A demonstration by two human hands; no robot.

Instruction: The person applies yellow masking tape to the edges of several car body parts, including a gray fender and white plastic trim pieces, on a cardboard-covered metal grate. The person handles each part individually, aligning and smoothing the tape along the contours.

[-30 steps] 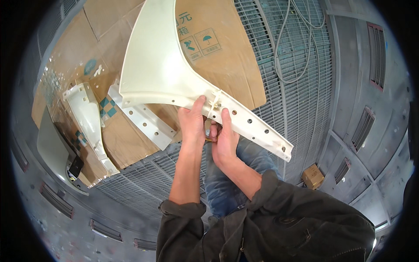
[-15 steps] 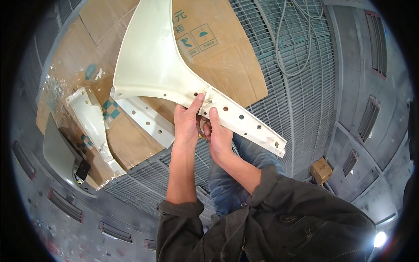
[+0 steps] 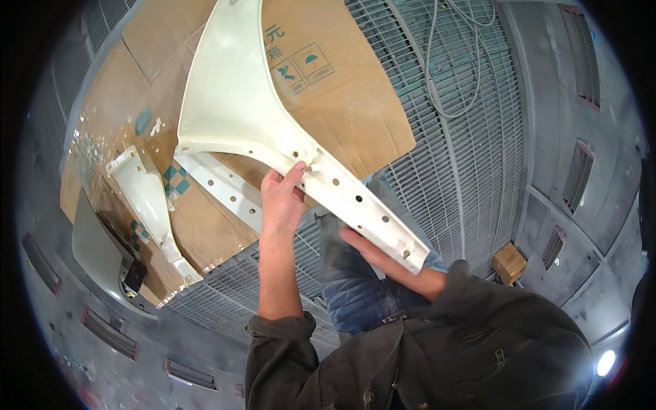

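Observation:
A long cream-white car fender panel [image 3: 225, 96] reaches from the top edge down to the right, its narrow holed strip toward me. My left hand [image 3: 280, 205] is closed on its edge near the middle, thumb on the near face beside a small raised bracket [image 3: 311, 167]. Under the narrow end lies my right hand [image 3: 372, 255]; the strip covers most of its fingers, so their grip and anything in them are hidden. Beneath the panel, a white holed strip [image 3: 219, 188] rests on the cardboard, its lower end next to my left hand.
Flattened cardboard [image 3: 362, 102] covers part of the metal floor grating [image 3: 471, 178]. On its left lie a smaller cream trim piece [image 3: 150, 205] and a grey curved panel [image 3: 96, 242]. A pale cable [image 3: 430, 75] loops at the upper right; a small brown box [image 3: 509, 263] stands by the wall.
My right hand has left the spot beside my left hand and moved down right, under the strip's narrow end. The panel's narrow end has swung slightly down and left.

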